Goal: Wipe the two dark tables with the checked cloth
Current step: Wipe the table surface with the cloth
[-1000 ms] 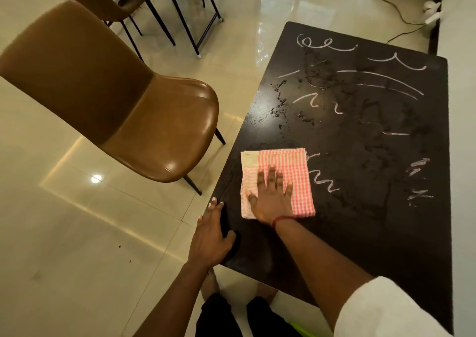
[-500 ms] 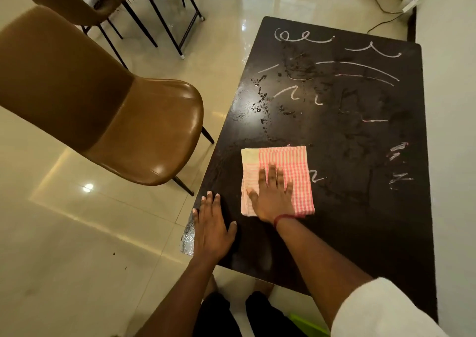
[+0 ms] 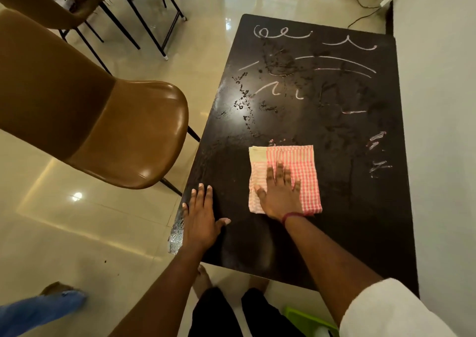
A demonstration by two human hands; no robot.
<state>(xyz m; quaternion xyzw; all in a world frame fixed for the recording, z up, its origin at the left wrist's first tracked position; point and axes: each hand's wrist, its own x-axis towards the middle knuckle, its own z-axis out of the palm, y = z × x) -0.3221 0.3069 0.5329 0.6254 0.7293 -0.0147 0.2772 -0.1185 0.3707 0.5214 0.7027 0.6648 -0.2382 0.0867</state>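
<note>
A dark table [image 3: 334,233] stands in front of me, with white chalk marks [image 3: 283,36] and wet smears over its far half. The pink-and-white checked cloth [image 3: 306,171] lies folded flat on the near middle of the top. My right hand [image 3: 280,195] presses down on the cloth, palm flat and fingers spread, covering its near left part. My left hand [image 3: 201,220] rests flat on the table's near left edge with nothing in it. Only one dark table is in view.
A brown chair [image 3: 123,135] stands close to the table's left side, with a second chair [image 3: 59,4] and black metal legs behind it. A wall [image 3: 438,130] runs along the table's right side. Another person's blue-trousered leg [image 3: 51,300] is at bottom left, a green object [image 3: 306,321] by my feet.
The cloth slid right under my right hand, and the chalk squiggle beside it is gone. My left hand moved from the table's corner edge to lie flat on the top.
</note>
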